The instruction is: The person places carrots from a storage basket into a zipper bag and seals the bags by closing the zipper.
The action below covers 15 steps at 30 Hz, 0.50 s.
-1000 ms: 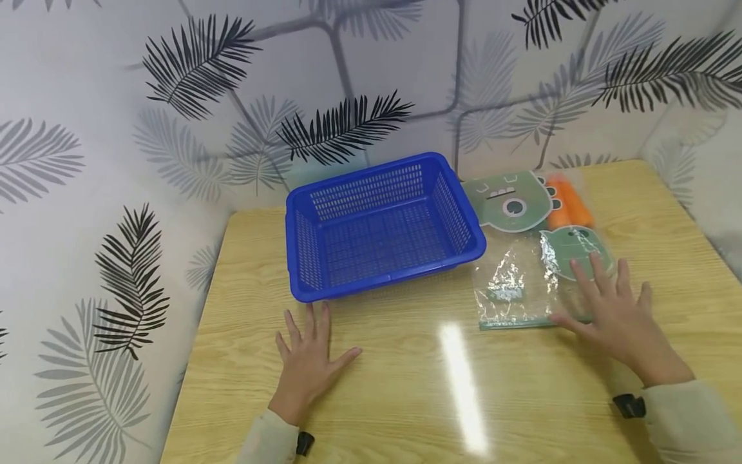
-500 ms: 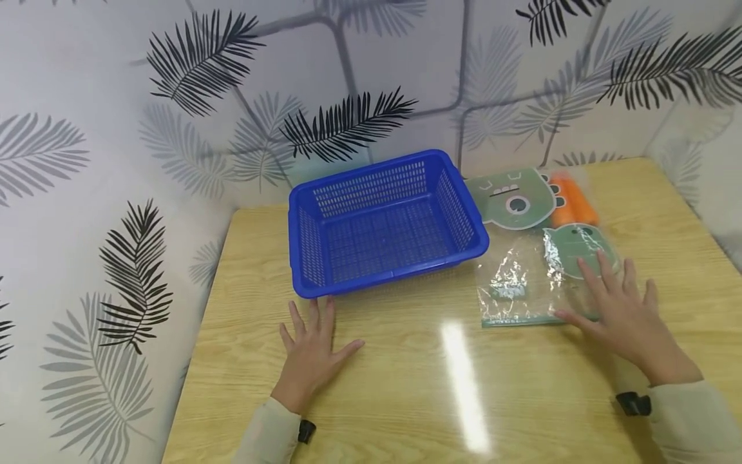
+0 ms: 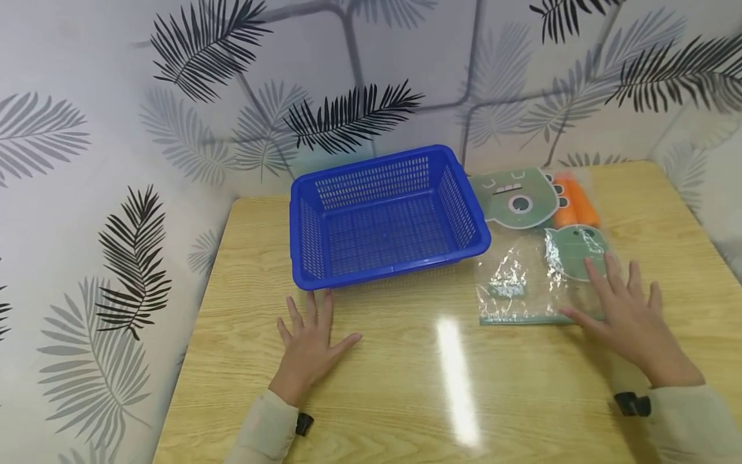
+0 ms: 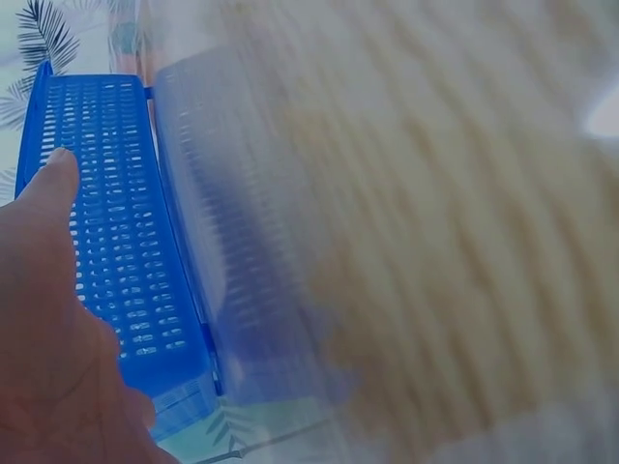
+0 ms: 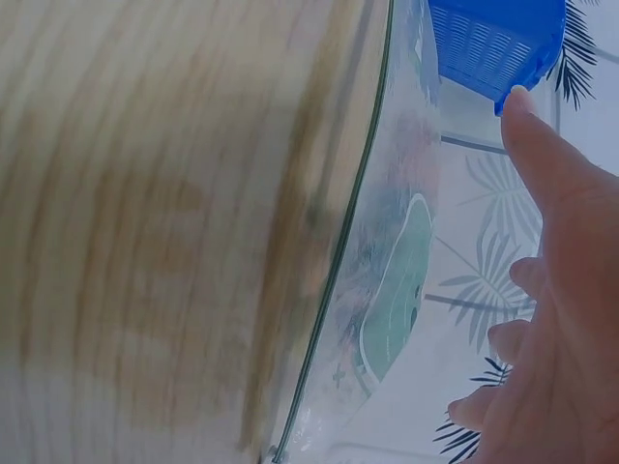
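Observation:
A blue plastic basket [image 3: 382, 235] with slotted walls stands toward the back of the table. My left hand [image 3: 310, 351] lies flat with fingers spread, fingertips right at the basket's front rim. To the basket's right is a clear zip bag [image 3: 522, 277] printed with green cartoon creatures, with orange items [image 3: 574, 203] showing in its upper right part. My right hand [image 3: 632, 322] is spread over the bag's lower right corner, holding nothing. In the right wrist view the bag's zip edge [image 5: 353, 208] runs beside that hand, and the left wrist view shows the basket's side [image 4: 116, 222] past the thumb.
The wood-grain table [image 3: 382, 386] meets a wall [image 3: 406, 58] with leaf-patterned covering at its back and left. A bright strip of reflected light [image 3: 458, 380] crosses the tabletop between the hands. Each wrist carries a small black device [image 3: 632, 404] at the cuff.
The head view has shifted slightly. Both hands keep their spread pose, and the basket and bag stay in place.

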{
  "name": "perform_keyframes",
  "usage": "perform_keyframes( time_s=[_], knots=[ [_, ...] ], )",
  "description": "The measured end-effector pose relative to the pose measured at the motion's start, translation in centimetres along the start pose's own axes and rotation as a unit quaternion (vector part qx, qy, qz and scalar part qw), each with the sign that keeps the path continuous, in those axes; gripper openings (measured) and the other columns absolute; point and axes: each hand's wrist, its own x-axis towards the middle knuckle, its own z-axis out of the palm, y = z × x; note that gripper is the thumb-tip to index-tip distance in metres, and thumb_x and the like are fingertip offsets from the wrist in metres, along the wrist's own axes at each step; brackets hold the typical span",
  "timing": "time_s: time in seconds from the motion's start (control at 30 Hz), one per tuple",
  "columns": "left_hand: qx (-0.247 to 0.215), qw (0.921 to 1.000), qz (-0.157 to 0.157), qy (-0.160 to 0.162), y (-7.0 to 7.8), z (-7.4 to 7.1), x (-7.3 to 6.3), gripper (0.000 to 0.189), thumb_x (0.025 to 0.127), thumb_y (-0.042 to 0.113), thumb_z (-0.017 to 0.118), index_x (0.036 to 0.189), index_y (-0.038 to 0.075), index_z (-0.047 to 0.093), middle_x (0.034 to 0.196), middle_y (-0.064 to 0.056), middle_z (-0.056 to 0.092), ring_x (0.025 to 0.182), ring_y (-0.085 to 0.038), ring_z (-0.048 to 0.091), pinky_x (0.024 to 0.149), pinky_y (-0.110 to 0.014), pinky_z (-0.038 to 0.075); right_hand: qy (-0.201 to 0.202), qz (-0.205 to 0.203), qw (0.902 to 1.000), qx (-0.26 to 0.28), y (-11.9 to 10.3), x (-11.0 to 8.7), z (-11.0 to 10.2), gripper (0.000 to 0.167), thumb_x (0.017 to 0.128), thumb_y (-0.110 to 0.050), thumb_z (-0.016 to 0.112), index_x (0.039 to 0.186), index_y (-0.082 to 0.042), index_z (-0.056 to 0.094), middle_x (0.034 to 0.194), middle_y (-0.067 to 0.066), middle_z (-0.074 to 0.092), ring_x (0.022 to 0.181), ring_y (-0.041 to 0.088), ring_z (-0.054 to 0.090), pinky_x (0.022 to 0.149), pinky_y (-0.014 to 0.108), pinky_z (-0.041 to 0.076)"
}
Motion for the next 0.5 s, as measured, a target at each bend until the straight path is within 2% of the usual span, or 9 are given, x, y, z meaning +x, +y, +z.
perform_keyframes(
  time_s=[0.13, 0.3, 0.5],
  knots=[
    [-0.01, 0.9999, 0.002, 0.004, 0.12, 0.11, -0.18, 0.094, 0.08, 0.077, 0.035, 0.149, 0.027, -0.004, 0.152, -0.018, -0.004, 0.131, -0.053, -0.01, 0.094, -0.075, 0.001, 0.006, 0.002, 1.0, -0.005, 0.07, -0.08, -0.11, 0.093, 0.086, -0.053, 0.057, 0.15, -0.019, 0.001, 0.152, 0.005, -0.018, 0.131, 0.04, -0.025, 0.093, 0.065, -0.021],
    [-0.001, 1.0, -0.005, 0.006, -0.21, 0.24, -0.12, 0.091, 0.079, 0.078, 0.033, 0.149, 0.03, 0.0, 0.151, -0.022, 0.0, 0.131, -0.054, -0.008, 0.094, -0.075, 0.001, 0.011, 0.007, 0.9998, -0.014, 0.3, -0.2, -0.07, 0.093, 0.085, -0.054, 0.057, 0.15, -0.02, 0.001, 0.153, 0.005, -0.016, 0.131, 0.044, -0.021, 0.093, 0.069, -0.017],
    [-0.007, 1.0, -0.006, -0.001, -0.3, -0.16, 0.04, 0.09, 0.08, 0.078, 0.033, 0.149, 0.032, 0.001, 0.151, -0.023, -0.003, 0.131, -0.054, -0.011, 0.094, -0.075, -0.001, 0.013, 0.01, 0.9996, -0.022, 0.59, -0.17, 0.13, 0.093, 0.085, -0.055, 0.057, 0.15, -0.02, 0.001, 0.153, 0.008, -0.012, 0.132, 0.046, -0.018, 0.094, 0.07, -0.014]
  ],
)
